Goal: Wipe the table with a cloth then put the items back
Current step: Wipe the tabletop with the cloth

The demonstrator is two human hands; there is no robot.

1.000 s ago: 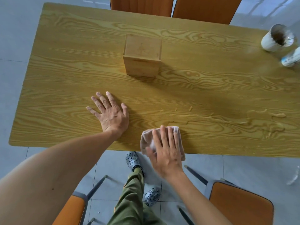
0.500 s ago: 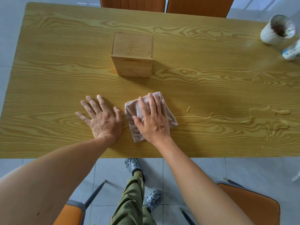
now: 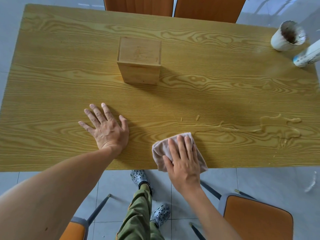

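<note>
A yellow wood-grain table [image 3: 216, 87] fills the view. My right hand [image 3: 183, 161] lies flat on a folded beige cloth [image 3: 161, 149] at the table's near edge, pressing it down. My left hand [image 3: 105, 127] rests flat on the bare tabletop to the left, fingers spread, holding nothing. A wooden box [image 3: 139, 59] stands in the middle of the table, beyond both hands. A puddle of spilled liquid [image 3: 280, 127] with thin streaks running left lies to the right of the cloth.
A white cup [image 3: 287, 36] with brown residue and a white bottle [image 3: 307, 56] lying beside it sit at the far right corner. Orange chairs stand behind the table [image 3: 206, 7] and near me [image 3: 256, 219]. My legs and shoes show below the edge.
My right hand has slid the cloth from beside my left hand back toward the near edge and to the right. My left hand has stayed planted.
</note>
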